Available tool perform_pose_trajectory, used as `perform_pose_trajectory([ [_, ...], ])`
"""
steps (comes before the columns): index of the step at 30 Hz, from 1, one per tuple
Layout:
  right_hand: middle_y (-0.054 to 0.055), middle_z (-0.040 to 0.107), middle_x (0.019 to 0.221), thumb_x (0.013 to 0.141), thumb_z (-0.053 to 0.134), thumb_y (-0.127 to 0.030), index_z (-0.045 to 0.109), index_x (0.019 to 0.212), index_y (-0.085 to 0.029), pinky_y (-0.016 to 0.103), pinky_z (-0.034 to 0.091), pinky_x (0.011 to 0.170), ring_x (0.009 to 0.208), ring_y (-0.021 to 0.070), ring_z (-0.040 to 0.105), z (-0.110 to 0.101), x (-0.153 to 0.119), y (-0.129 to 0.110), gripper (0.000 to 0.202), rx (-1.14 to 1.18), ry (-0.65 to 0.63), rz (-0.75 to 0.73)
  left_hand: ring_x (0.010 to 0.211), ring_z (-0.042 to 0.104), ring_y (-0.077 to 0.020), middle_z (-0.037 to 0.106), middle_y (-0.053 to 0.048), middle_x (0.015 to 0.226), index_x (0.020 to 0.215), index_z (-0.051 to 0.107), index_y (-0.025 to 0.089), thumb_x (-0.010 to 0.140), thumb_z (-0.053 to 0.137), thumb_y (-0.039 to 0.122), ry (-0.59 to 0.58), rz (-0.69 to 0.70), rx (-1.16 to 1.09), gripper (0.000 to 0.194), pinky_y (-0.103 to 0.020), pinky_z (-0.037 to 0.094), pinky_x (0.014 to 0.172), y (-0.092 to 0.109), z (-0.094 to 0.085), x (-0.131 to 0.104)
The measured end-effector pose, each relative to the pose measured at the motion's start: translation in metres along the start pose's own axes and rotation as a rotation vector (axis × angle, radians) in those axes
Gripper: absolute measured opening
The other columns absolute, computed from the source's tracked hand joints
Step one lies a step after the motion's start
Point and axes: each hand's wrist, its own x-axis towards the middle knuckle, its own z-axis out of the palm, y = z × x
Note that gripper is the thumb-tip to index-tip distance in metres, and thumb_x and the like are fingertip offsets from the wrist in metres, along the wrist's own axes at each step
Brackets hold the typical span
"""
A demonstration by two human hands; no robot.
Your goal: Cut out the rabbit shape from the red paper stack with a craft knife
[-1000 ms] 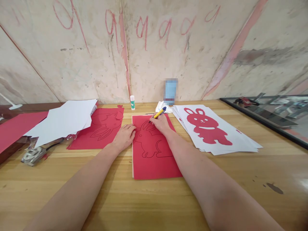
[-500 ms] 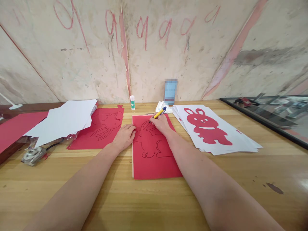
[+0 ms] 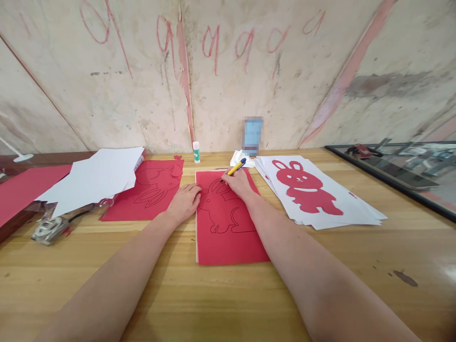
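Note:
A red sheet of paper [image 3: 228, 249] with a rabbit outlined in black lies in front of me, on top of other sheets. My right hand [image 3: 238, 183] grips a yellow pen with a blue end [image 3: 236, 167]; its tip touches the paper near the rabbit's ears. My right forearm covers the sheet's right side. My left hand [image 3: 185, 202] rests flat at the left edge of this sheet, fingers stretched out. Left of it is another red sheet [image 3: 123, 206] with a rabbit drawing, partly under white paper [image 3: 99, 175].
A glue stick [image 3: 196, 153] stands near the wall, with a blurred blue object [image 3: 252, 135] to its right. White sheets [image 3: 356, 213] carry a red paper rabbit [image 3: 302, 183] at right. A clear-cased device [image 3: 50, 230] lies left; a black-framed glass panel [image 3: 409, 166] is far right.

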Motion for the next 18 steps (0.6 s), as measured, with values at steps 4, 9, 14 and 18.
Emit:
perform_pose_trajectory([
  [4,-0.002,0.053,0.053,0.062,0.054,-0.026,0.054,0.061,-0.019,0.026,0.036,0.057,0.061,0.0158,0.053,-0.0004,-0.0003,-0.0011,0.007,0.005,-0.005,0.014,0.111,0.057,-0.025,0.063,-0.009,0.118,0.107,0.06,0.018,0.092,0.042,0.018,0.002,0.002,-0.002,0.023,-0.043,0.047,0.097,0.0001,-0.0004,0.0001],
  [9,-0.001,0.054,0.053,0.062,0.054,-0.026,0.055,0.06,-0.019,0.026,0.036,0.057,0.061,0.0159,0.053,-0.0007,-0.0005,-0.002,0.007,-0.009,-0.006,0.018,0.11,0.057,-0.0245,0.064,-0.009,0.116,0.107,0.06,0.019,0.092,0.042,0.017,0.005,0.003,-0.001,0.024,-0.043,0.047,0.097,0.0003,-0.0009,0.0],
  [14,-0.001,0.055,0.054,0.063,0.054,-0.026,0.055,0.06,-0.019,0.026,0.036,0.057,0.061,0.0154,0.053,-0.0012,-0.001,-0.0026,0.007,-0.009,-0.007,0.004,0.11,0.057,-0.0247,0.063,-0.009,0.117,0.107,0.06,0.018,0.092,0.042,0.017,0.002,0.002,0.005,0.023,-0.042,0.047,0.097,0.0009,-0.0014,0.0001],
  [18,-0.002,0.054,0.053,0.063,0.054,-0.026,0.055,0.06,-0.019,0.026,0.036,0.057,0.06,0.0153,0.053,-0.0012,-0.0009,-0.0024,0.008,-0.003,-0.006,0.004,0.111,0.057,-0.0247,0.063,-0.009,0.117,0.107,0.06,0.017,0.092,0.043,0.016,-0.004,0.001,0.009,0.023,-0.042,0.046,0.098,0.002,-0.0022,0.0003],
])
